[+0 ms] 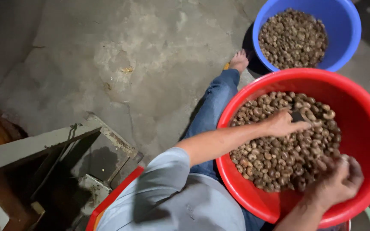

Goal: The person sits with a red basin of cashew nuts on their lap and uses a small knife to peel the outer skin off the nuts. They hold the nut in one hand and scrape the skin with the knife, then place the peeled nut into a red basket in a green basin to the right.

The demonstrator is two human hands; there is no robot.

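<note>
Left hand (pixel 284 124) pinches a small dark tool in the red tub (pixel 365 128) of nuts (pixel 279 154); right hand (pixel 338 182) cups nuts. Blue tub (pixel 343 25) beyond, metal frame (pixel 65 137) left.

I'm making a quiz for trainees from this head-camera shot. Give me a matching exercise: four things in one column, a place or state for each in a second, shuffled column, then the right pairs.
Things:
1. red tub
2. blue tub
3. left hand
4. right hand

Places or states:
A. farther off, beside the bare foot
B. holds a small dark thing, flat over the nuts
C. fingers curled, scooping nuts at the near rim
D. nearest the person, both hands inside it

Pairs: 1-D, 2-A, 3-B, 4-C
</note>
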